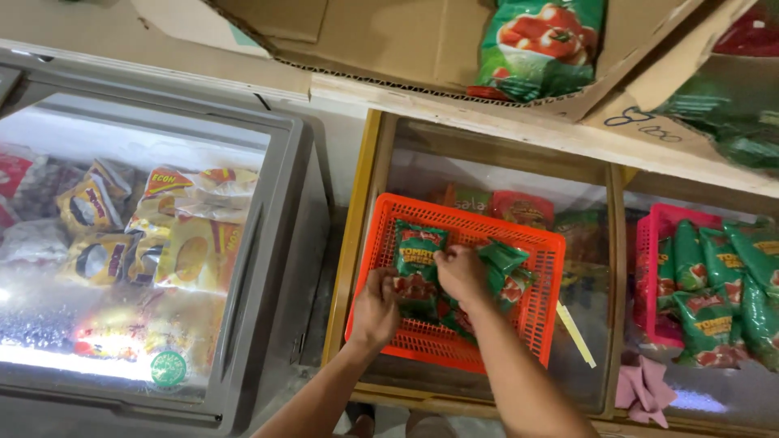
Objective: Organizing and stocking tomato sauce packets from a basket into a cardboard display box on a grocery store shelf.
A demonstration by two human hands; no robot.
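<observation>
Basically mid-arranging: both hands are down inside the orange basket (542, 280), which sits on top of the glass-topped wooden display case (361, 211). Left hand (376, 308) is curled over green-and-red sauce sachets (418, 251) at the basket's near-left side, fingers closed down on them, though exactly which packet it pinches is hidden under the knuckles. Right hand (461, 272) is nearer the middle, fingers bunched on the top edge of a sachet, touching the upright packet beside it. Sachets stand or lean in a loose cluster across the basket's middle, right portion mostly bare mesh. Judgement: the step in hand looks like setting packets upright in a row, only partly filled. Next move would likely call for steadying the leaning packets with one hand while the other seats one against them, keeping them from toppling on the mesh. Nearby: a pink basket (649, 268) of the same sachets to the right, a big green bag (540, 45) in a cardboard box (381, 36) above, a chest freezer (280, 243) on the left, a pink cloth (645, 389).
</observation>
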